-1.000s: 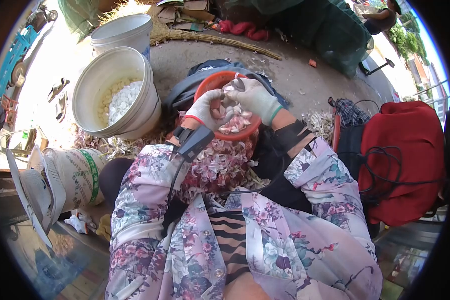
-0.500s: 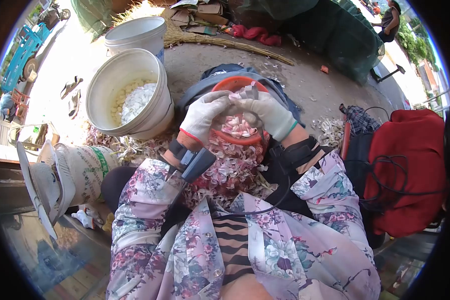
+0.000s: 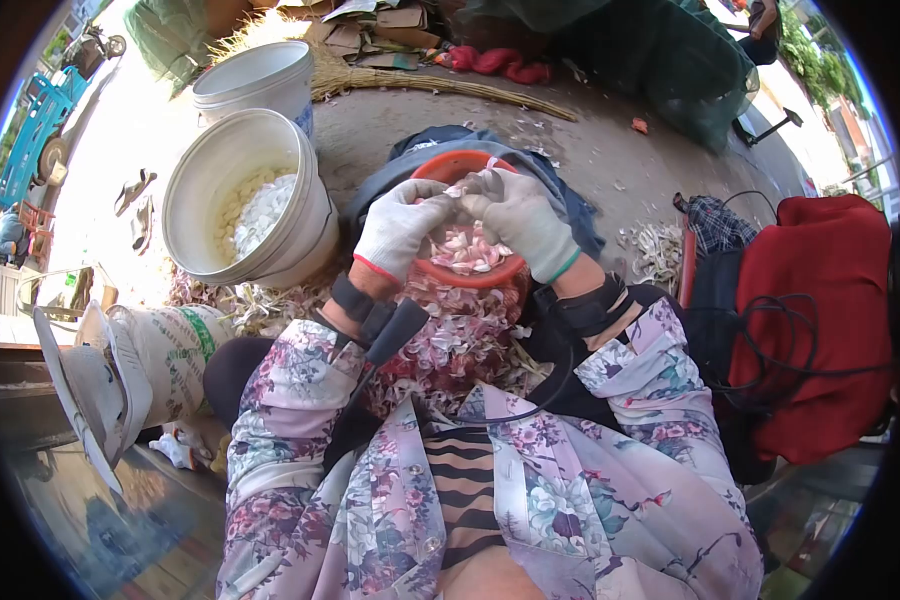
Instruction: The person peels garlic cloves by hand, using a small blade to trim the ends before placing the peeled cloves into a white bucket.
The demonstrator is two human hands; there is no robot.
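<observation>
My left hand (image 3: 405,222) and my right hand (image 3: 527,222), both in white knit gloves, meet above an orange-red bowl (image 3: 450,163). Their closed fingertips pinch a small garlic clove, mostly hidden by the gloves. Below them, pinkish unpeeled garlic cloves (image 3: 467,248) lie in the bowl. Loose garlic skins (image 3: 445,345) are heaped against its near side, toward my lap. To the left stands a white bucket (image 3: 185,215) with peeled white garlic cloves (image 3: 262,215) at its bottom.
Behind that bucket stands another white bucket (image 3: 255,75). A straw broom (image 3: 450,85) lies across the ground ahead. On my right are a red cloth-like bundle (image 3: 810,330) and a black cable (image 3: 800,370). A hat (image 3: 95,385) and a printed sack (image 3: 175,355) are at left.
Both hands stay together over the bowl; the right fingers have curled further in and its wrist has turned. The whole view has shifted slightly.
</observation>
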